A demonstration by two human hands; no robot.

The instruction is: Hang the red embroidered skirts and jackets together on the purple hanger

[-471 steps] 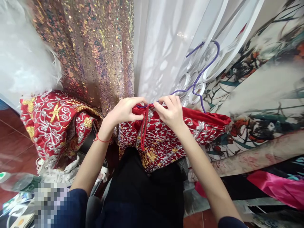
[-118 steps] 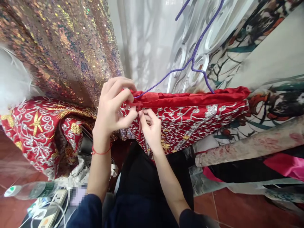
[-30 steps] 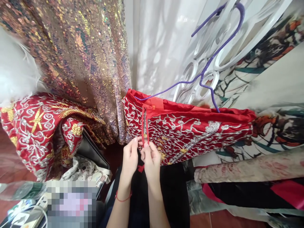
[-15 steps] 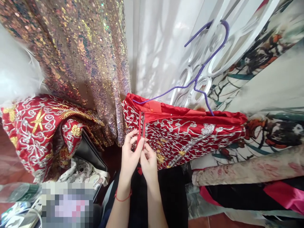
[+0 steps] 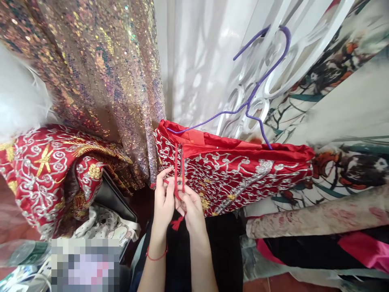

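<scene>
A red garment (image 5: 243, 168) with silver and gold embroidery hangs folded over a purple hanger (image 5: 258, 81). Two thin red cords (image 5: 179, 162) drop from its top edge. My left hand (image 5: 164, 200) pinches one cord near its lower end. My right hand (image 5: 190, 207) grips the other cord right beside it, and the two hands touch. A small red tassel (image 5: 177, 223) dangles below my fingers. A red string bracelet circles my left wrist.
A sequinned gold-pink fabric (image 5: 100, 73) hangs at the upper left, a white sheer curtain (image 5: 200, 61) behind. Another red embroidered cloth (image 5: 45, 170) lies bunched at left. Printed fabrics (image 5: 343, 162) are stacked at right, a pink one (image 5: 364, 247) lower right. A bottle (image 5: 21, 253) lies lower left.
Over the last second both hands stayed on the red cords below the garment's top edge; they have slid a little lower and the cords have spread apart, with the tassel now showing below my fingers.
</scene>
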